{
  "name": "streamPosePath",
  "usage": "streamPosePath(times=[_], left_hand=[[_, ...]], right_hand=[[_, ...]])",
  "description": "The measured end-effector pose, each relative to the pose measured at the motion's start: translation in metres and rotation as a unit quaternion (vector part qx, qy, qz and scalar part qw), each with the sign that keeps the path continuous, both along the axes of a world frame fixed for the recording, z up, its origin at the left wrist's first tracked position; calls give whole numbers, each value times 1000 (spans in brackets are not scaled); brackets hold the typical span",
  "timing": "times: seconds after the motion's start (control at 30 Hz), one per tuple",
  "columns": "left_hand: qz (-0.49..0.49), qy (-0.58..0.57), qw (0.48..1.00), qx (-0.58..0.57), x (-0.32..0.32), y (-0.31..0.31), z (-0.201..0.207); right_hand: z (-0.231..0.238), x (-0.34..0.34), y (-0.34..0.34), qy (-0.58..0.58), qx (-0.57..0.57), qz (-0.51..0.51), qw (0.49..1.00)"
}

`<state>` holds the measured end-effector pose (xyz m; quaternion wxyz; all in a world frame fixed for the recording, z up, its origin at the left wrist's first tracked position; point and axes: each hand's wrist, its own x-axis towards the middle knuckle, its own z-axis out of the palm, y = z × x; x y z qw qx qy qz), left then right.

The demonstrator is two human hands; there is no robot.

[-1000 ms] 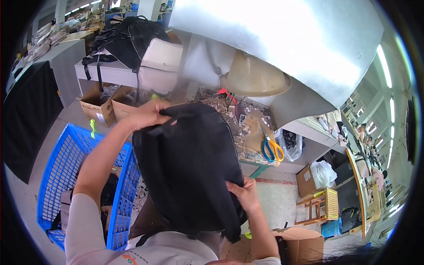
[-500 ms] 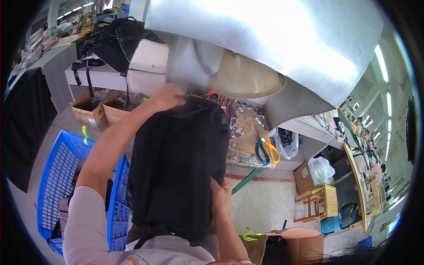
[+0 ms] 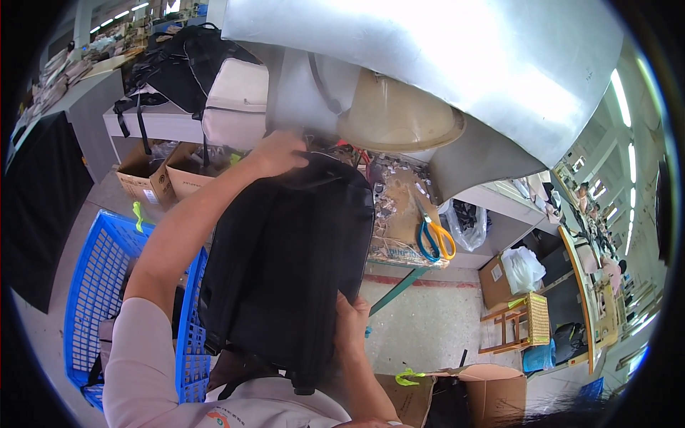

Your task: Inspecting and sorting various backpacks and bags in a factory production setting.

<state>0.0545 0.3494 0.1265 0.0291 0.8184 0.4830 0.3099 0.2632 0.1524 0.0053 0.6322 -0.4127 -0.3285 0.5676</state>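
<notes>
A black backpack (image 3: 285,250) stands upright before my body, its rounded top toward the bench. My left hand (image 3: 280,153) is closed at the top of the bag, with the fingertips partly hidden behind its upper edge. On the bag's lower right side, my right hand (image 3: 352,321) grips the edge, thumb on the near face. Beyond the bag, a worktable (image 3: 399,192) is strewn with small scraps. Scissors (image 3: 434,239) with one blue and one orange handle hang at the table's right edge.
A grey metal hood (image 3: 428,57) with a beige round cover (image 3: 399,118) overhangs the table. To the left are a blue plastic crate (image 3: 93,299), cardboard boxes (image 3: 146,182) and a pale pink bag (image 3: 235,103). An open carton (image 3: 496,396) and a wooden stool (image 3: 528,321) stand right.
The backpack's lower end has shifted slightly left, and its top slightly right. My left hand has moved a little right with the top; my right hand still grips the side.
</notes>
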Motion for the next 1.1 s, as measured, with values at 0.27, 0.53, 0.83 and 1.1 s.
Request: streamPosePath(times=[0.27,0.53,0.83,1.1], left_hand=[[-68,-243,962,-103,-37,-58,-13],[-153,-659,656,-334,-97,-213,-183],[-117,-614,633,-457,-91,-191,-217],[-69,-608,738,-284,-114,-175,-97]], right_hand=[[-10,6,-34,-78,75,51,993],[16,-19,-44,-342,434,102,827],[-8,-45,-82,-275,451,150,836],[-25,37,-47,18,166,395,903]])
